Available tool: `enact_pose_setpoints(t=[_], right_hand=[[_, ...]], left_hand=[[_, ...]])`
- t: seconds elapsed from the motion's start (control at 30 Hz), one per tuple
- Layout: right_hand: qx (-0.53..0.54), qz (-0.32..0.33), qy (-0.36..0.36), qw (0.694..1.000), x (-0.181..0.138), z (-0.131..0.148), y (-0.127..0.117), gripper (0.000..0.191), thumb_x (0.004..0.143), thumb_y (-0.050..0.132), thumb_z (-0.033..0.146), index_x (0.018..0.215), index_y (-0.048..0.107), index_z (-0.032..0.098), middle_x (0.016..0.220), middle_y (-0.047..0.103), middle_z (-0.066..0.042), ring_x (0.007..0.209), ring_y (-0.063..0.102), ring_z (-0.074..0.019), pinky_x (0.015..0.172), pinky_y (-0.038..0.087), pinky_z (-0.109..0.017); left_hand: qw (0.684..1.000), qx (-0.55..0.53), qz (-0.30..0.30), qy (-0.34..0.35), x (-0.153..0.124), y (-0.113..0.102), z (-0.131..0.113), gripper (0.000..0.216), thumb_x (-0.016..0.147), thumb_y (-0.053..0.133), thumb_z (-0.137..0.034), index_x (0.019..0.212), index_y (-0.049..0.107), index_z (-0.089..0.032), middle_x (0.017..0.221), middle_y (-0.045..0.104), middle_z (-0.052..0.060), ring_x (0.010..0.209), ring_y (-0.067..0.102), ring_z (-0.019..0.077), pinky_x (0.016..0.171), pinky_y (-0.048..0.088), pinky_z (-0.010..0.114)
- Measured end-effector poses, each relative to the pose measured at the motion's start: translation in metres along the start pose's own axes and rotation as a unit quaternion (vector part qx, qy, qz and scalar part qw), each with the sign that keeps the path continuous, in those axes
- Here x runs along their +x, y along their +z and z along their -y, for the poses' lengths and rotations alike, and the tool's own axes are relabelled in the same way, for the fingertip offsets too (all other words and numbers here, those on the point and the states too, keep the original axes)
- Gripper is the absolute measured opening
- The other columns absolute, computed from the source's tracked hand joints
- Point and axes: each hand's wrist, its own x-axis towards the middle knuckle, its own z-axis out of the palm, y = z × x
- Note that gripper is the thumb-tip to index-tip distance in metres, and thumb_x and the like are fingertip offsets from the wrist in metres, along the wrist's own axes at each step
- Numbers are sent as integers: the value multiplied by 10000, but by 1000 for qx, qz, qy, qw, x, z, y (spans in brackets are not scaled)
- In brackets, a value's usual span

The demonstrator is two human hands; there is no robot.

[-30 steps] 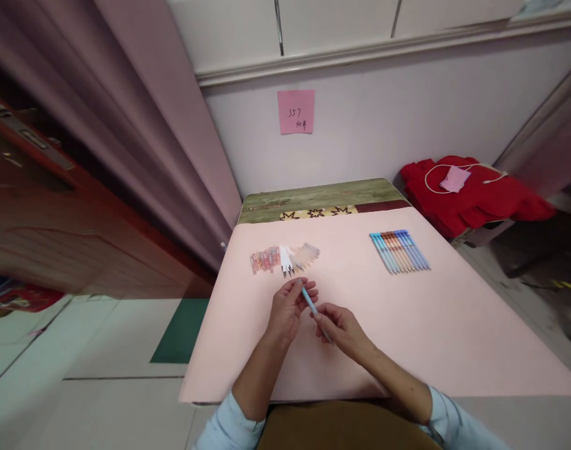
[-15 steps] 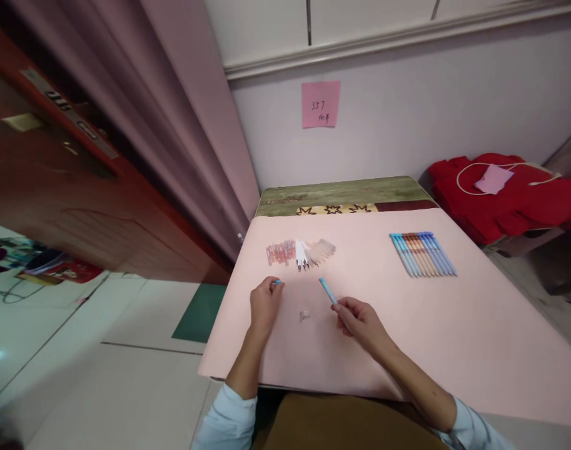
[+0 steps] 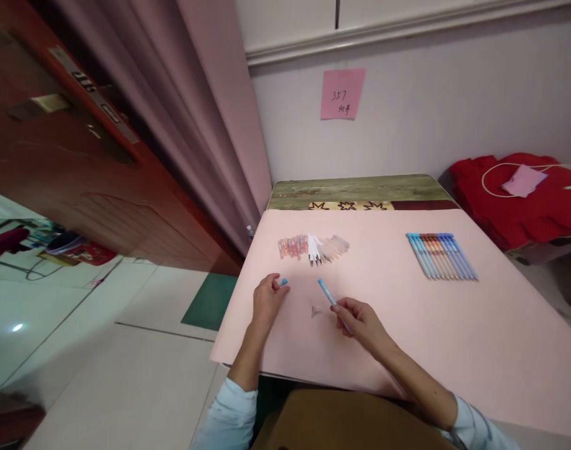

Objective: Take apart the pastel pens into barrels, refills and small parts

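Note:
Between thumb and fingers, my left hand [image 3: 268, 299] pinches a small blue pen cap [image 3: 284, 282]. My right hand [image 3: 359, 320] grips the lower end of a blue pen barrel [image 3: 326, 291], whose bare upper end points up and left. The two pieces are apart. Beyond my hands lie a row of reddish patterned pen pieces [image 3: 293, 246], a fan of white refills [image 3: 314, 251] with dark tips, and several clear pen tubes [image 3: 336, 247]. A little pile of small clear parts [image 3: 316, 310] rests between my hands.
A neat row of pens [image 3: 441, 257] in blue, brown and violet lies at the right of the pink-covered table [image 3: 383, 244]. Red cloth [image 3: 538, 206] with a white cable is beyond the right edge. A curtain and a brown door [image 3: 139, 194] stand at left.
The view has turned slightly left, so the table's contents appear shifted right. My left hand has tilted a little, showing more of the blue cap. Both hands keep their hold.

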Motion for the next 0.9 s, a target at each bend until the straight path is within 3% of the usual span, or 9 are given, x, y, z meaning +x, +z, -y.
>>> enact_pose_setpoints(t=[0.13,0.2,0.4,0.5,0.6,0.67,0.73,0.8,0.9], right_hand=[[8,8,3,1000,2,0,7,342,818,608,518,764,583,181,583,549,19,477,474,-99,466,367,-232],[11,9,0,1000,2,-1,8,335,818,607,512,762,579,183,582,551,22,469,471,-96,459,354,-230],[9,-15,-9,1000,2,0,3,345,811,611,515,752,577,176,575,561,22,465,479,-93,465,357,-229],[25,-21,-7,999,1,2,3,355,797,628,526,769,586,174,566,561,24,449,463,-90,446,332,-224],[55,-11,5,998,1,5,5,383,793,635,544,847,621,165,583,568,21,458,466,-91,448,329,-222],[82,3,11,997,3,7,8,410,798,632,558,892,635,159,597,570,18,468,470,-89,456,330,-220],[111,22,16,993,5,9,12,425,796,638,570,890,639,155,595,557,21,465,456,-83,455,320,-218],[136,44,24,989,5,12,16,433,791,643,581,869,639,155,590,537,27,459,431,-76,452,307,-217],[177,78,57,980,4,16,19,425,794,650,572,882,645,156,599,516,33,458,394,-65,451,286,-213]], left_hand=[[998,54,19,27,4,-1,-4,91,782,621,-224,845,683,-201,809,617,40,749,570,178,728,425,297],[996,79,24,40,10,5,-10,82,808,598,-212,779,673,-197,834,618,52,766,573,182,736,421,299],[993,72,43,82,31,28,-28,103,832,587,-207,833,690,-207,859,617,50,798,576,184,742,409,291],[997,25,25,74,30,29,-33,145,791,637,-194,919,703,-212,846,621,44,790,571,185,757,409,295],[995,-102,2,22,13,25,-42,188,771,682,-263,948,708,-207,802,632,36,740,568,173,736,420,289],[965,-253,49,-47,-5,23,-52,241,806,654,-391,928,715,-193,798,662,49,722,590,167,681,431,273],[902,-393,138,-113,-22,23,-64,364,785,675,-461,1006,715,-174,928,709,95,765,627,171,681,451,274],[837,-482,201,-164,-35,23,-76,427,748,734,-433,1067,699,-151,1012,717,135,813,657,183,750,477,297],[780,-549,225,-197,-43,22,-87,413,740,760,-369,1063,695,-120,1037,717,168,916,674,222,819,495,328]])
